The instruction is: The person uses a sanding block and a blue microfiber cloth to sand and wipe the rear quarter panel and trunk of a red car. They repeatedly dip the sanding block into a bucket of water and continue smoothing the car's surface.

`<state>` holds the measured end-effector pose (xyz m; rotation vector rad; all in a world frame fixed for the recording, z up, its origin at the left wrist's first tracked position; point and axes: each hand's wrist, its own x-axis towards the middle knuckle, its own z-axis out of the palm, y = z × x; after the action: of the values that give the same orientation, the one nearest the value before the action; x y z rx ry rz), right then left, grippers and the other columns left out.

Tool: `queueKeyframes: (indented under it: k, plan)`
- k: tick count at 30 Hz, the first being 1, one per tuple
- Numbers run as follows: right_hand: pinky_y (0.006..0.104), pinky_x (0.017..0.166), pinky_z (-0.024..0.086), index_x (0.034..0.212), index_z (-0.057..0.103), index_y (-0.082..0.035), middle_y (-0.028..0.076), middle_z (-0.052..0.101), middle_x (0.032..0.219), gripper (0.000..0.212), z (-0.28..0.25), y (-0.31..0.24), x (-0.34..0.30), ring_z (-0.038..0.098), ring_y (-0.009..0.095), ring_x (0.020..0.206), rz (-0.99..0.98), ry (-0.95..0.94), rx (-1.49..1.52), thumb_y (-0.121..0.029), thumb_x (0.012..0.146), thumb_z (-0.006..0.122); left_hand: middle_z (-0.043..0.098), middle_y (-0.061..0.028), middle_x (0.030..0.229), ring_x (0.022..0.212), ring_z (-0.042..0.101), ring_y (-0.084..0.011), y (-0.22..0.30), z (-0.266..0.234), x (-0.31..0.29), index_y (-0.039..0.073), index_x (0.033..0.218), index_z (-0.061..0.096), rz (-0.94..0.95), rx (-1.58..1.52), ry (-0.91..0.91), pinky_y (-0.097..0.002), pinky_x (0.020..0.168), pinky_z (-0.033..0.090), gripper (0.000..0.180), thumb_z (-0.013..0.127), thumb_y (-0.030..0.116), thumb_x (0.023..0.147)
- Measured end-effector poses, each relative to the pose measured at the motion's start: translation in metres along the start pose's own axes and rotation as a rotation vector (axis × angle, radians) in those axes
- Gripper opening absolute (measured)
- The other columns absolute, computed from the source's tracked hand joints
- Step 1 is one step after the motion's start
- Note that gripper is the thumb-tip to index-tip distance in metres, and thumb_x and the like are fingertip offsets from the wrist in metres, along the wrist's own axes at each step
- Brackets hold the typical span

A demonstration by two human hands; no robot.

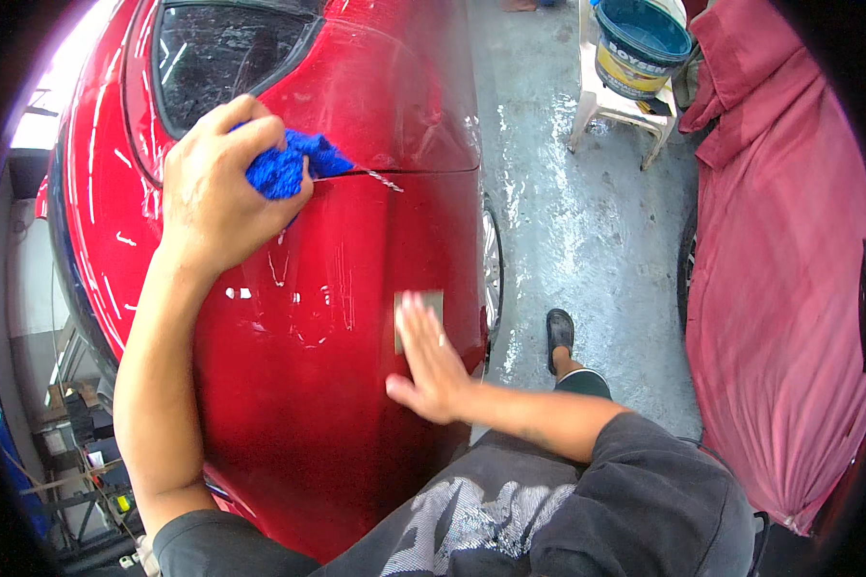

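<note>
Blue cloth (284, 171) in left grip (212, 188), right grip (431, 373) flat on sheet (434, 306), lettered bucket (633, 65) beyond

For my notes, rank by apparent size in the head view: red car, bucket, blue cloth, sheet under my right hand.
Largest first:
1. Red car
2. Bucket
3. Blue cloth
4. Sheet, partly hidden by your right hand

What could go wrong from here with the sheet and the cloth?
The sheet might slip, since the right hand only presses it flat against the glossy red car.
What looks like water runs from the blue cloth in the left hand; the shiny floor might get slick near the dark clog.
</note>
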<state>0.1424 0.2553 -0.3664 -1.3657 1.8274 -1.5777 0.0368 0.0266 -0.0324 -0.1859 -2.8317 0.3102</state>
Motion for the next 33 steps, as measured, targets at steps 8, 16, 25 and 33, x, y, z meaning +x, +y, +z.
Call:
queueKeyframes:
  k: [8, 16, 25, 33]
  plan:
    - [0.0620, 0.144, 0.010, 0.183, 0.008, 0.007, 0.035, 0.006, 0.191, 0.103, -0.003, -0.025, 0.061, 0.007, 0.050, 0.179, 0.049, 0.297, -0.027, -0.058, 0.118, 0.053, 0.067, -0.0133, 0.099, 0.089, 0.074, -0.0385, 0.001, 0.000, -0.007, 0.003, 0.095, 0.070, 0.028, 0.054, 0.078, -0.0481, 0.083, 0.060, 0.029, 0.091, 0.022, 0.090]
    - [0.0530, 0.145, 0.011, 0.182, 0.018, 0.007, 0.032, 0.014, 0.191, 0.098, -0.059, 0.015, 0.155, 0.010, 0.043, 0.180, 0.200, 0.371, 0.098, -0.060, 0.119, 0.052, 0.070, -0.0099, 0.101, 0.098, 0.076, -0.0368, 0.007, -0.015, 0.008, 0.006, 0.101, 0.078, 0.007, 0.039, 0.088, -0.0491, 0.089, 0.062, 0.032, 0.093, 0.029, 0.083]
    - [0.0643, 0.143, 0.009, 0.183, 0.004, 0.007, 0.036, 0.004, 0.191, 0.107, -0.009, -0.038, 0.045, 0.002, 0.051, 0.179, 0.062, 0.151, -0.014, -0.053, 0.115, 0.060, 0.067, -0.0119, 0.097, 0.089, 0.074, -0.0357, 0.004, -0.016, -0.005, 0.005, 0.091, 0.070, 0.072, -0.010, 0.112, -0.0470, 0.083, 0.061, 0.028, 0.093, 0.020, 0.086]
    - [0.0685, 0.142, 0.007, 0.181, 0.007, 0.010, 0.042, 0.005, 0.188, 0.106, 0.023, -0.068, -0.001, 0.008, 0.057, 0.176, -0.018, 0.147, 0.007, -0.058, 0.115, 0.054, 0.068, -0.0129, 0.092, 0.078, 0.071, -0.0320, -0.004, -0.009, -0.002, 0.001, 0.092, 0.073, 0.036, -0.087, 0.097, -0.0418, 0.075, 0.059, 0.027, 0.093, 0.017, 0.087]
